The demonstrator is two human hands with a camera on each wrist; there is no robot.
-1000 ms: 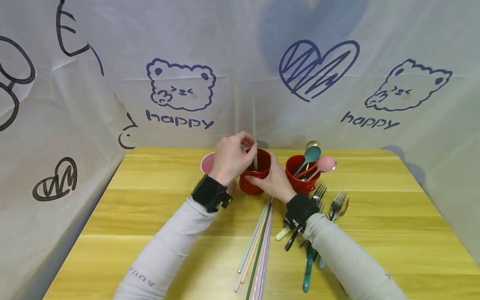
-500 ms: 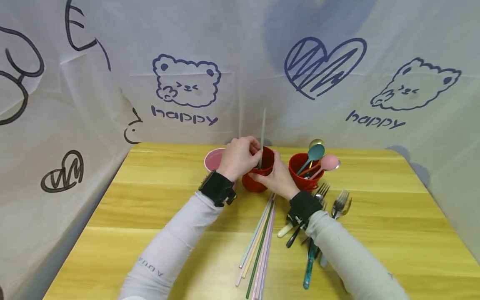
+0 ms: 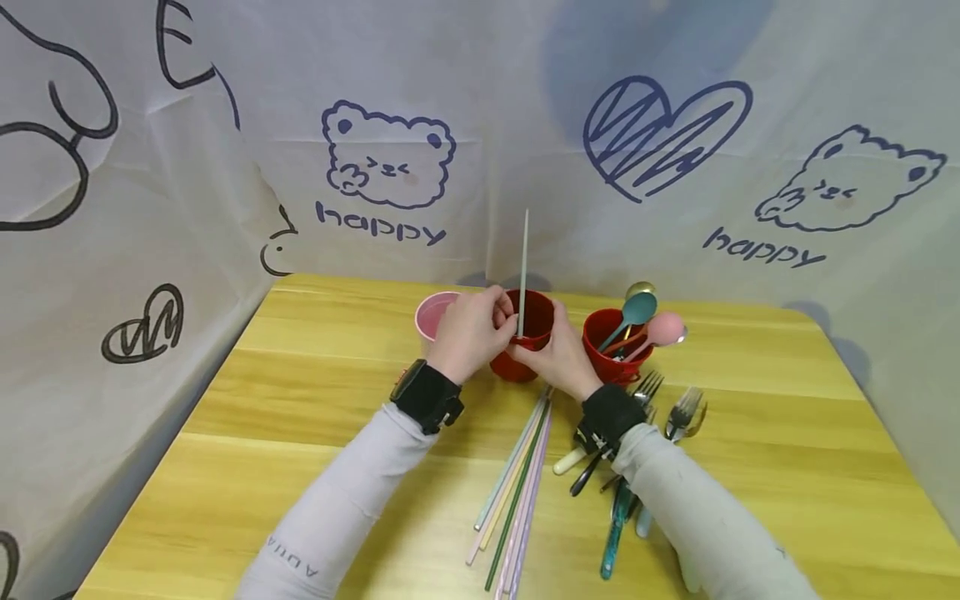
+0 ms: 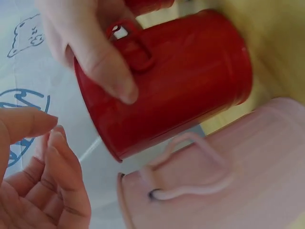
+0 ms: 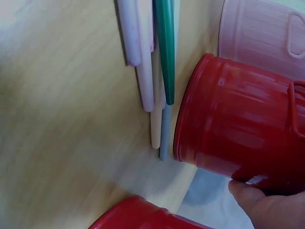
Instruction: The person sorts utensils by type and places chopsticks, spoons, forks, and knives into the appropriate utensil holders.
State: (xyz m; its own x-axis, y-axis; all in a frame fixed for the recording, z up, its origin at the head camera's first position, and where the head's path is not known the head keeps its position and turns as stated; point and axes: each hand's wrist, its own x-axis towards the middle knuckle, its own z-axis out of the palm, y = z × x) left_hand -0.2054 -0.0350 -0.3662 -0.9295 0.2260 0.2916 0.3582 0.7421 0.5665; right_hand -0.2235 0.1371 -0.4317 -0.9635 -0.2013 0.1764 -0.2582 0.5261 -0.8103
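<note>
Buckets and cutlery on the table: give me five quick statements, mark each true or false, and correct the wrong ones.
1. The right hand grips the middle red bucket. True.
2. In the head view, the pink bucket stands right of the middle red bucket. False: it stands left of it.
3. A pale green chopstick sticks up from the middle red bucket. True.
4. The pink spoon lies on the table. False: it is in the right red bucket.
5. Forks lie on the table. True.
</note>
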